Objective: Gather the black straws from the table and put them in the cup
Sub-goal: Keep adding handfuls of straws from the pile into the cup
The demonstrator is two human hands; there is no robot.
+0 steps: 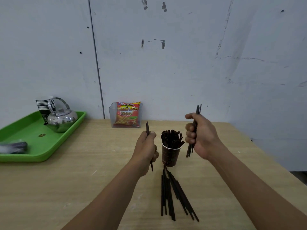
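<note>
Pale wooden counter (83, 180) under a scuffed white wall (182, 63) carries it all: my left grip (147, 146) is clenched round what looks like one black straw (147, 127), my right grip (201, 135) round a small bundle (198, 108), four or five, both held upright so they drop end-first into the one cup (170, 156) between them, already packed full. Nearer me than either grip, about ten loose straws (174, 196) lie fanned. Far left of my left grip: one green tray (29, 128), one kettle (62, 118).
</note>
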